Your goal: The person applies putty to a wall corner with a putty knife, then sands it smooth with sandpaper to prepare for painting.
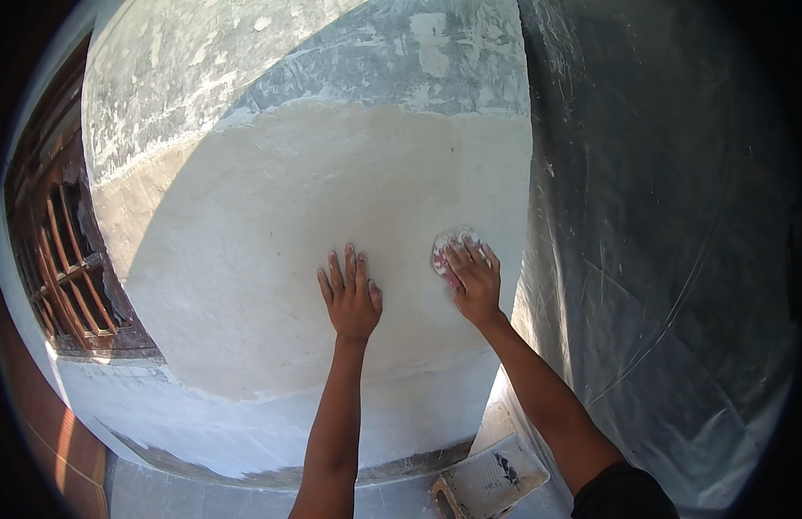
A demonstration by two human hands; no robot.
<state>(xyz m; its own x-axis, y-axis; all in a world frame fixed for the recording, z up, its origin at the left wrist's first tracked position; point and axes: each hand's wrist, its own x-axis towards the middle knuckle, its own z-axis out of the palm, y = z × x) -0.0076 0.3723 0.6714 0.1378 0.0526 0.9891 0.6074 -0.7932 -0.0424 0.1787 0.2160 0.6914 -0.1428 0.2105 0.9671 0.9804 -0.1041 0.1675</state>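
Note:
My left hand [352, 298] lies flat against the plastered wall [271, 208], fingers spread and pointing up, dust on the fingertips. To its right, my right hand [475, 281] presses a rounded pinkish-red pad [438, 258] smeared with white against the same wall. The palm and fingers cover much of the pad, and its exact kind does not show. Around both hands the wall has a smooth beige-grey coat. Higher up, a rougher blue-grey, patchy surface [375, 60] begins along an uneven line.
A brown window with bars [72, 268] is set at the left. Dark plastic sheeting [660, 225] hangs along the right, beyond the wall's edge. Below my right forearm sits a pale, stained plastic container [492, 476]. Sunlight falls across the upper left of the wall.

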